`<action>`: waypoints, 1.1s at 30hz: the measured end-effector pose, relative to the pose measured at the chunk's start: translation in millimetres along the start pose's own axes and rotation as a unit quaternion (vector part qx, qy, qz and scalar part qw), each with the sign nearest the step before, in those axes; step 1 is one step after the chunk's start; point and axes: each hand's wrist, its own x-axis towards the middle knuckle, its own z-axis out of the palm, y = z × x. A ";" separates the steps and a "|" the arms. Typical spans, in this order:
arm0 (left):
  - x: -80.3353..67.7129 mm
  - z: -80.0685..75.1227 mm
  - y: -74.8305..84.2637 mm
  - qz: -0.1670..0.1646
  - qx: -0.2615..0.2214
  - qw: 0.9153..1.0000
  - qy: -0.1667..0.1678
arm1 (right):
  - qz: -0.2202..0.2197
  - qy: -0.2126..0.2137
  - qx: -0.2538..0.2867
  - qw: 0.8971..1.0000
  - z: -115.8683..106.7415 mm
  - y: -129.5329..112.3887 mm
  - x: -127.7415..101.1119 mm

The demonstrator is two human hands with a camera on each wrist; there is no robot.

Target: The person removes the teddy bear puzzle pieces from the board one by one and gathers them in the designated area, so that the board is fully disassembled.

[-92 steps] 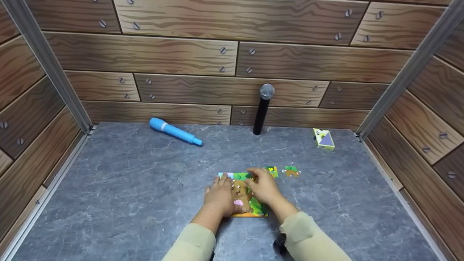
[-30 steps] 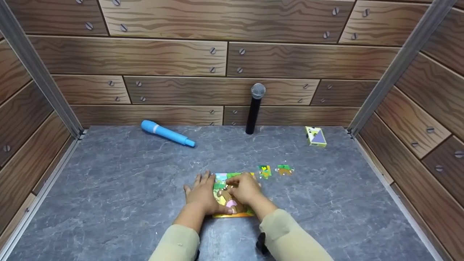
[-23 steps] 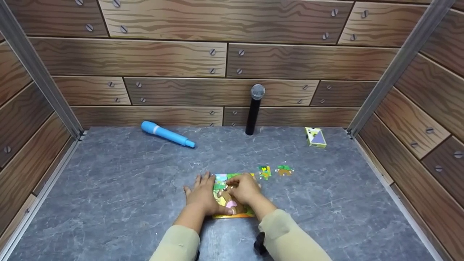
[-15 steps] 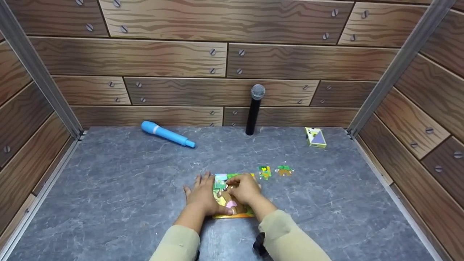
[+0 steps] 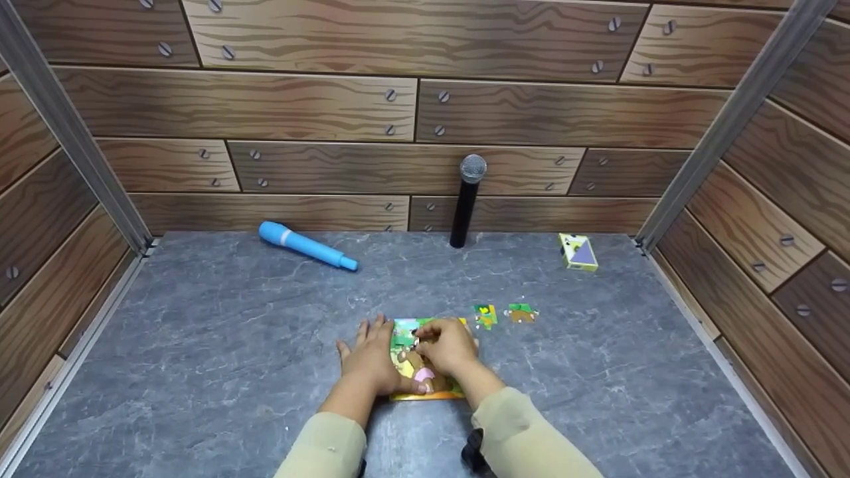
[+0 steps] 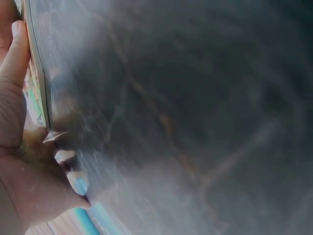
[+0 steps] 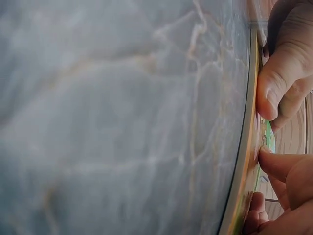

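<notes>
A flat cardboard jigsaw puzzle (image 5: 425, 392), printed with a brown cartoon animal on green and yellow ground and edged in orange, lies on the grey, stone-veined tabletop (image 5: 199, 345) just in front of the person. The left hand (image 5: 368, 358) rests flat on the puzzle's left edge, fingers spread and straight; the left wrist view shows the thumb laid along the thin board edge. The right hand (image 5: 448, 345) sits on the upper middle of the puzzle with fingers curled, fingertips pressing down on a piece there; whether it pinches the piece cannot be told. The right wrist view shows fingertips (image 7: 271, 95) bearing on the board's rim.

Two loose puzzle pieces, one green and yellow (image 5: 485, 315) and one green and brown (image 5: 521, 311), lie just to the right of the puzzle, apart from each other. Farther back, a smooth blue plastic toy microphone (image 5: 305, 245) lies on its side, a black microphone (image 5: 467, 199) with a silver mesh head stands upright against the wood-plank printed wall (image 5: 332, 106), and a small yellow-edged box (image 5: 578, 251) sits at the back right.

Compared with three seconds ago, both hands have moved a little left on the puzzle; over the last second they have hardly shifted.
</notes>
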 end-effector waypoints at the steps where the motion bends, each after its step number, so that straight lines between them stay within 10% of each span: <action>1: 0.0 -0.1 -0.1 0.000 0.000 1.000 0.001 | 0.000 0.002 -0.001 1.000 0.6 0.1 -0.2; 33: -2.2 0.5 0.3 0.001 0.002 1.000 0.006 | -0.010 0.021 0.189 0.982 -16.4 6.4 0.5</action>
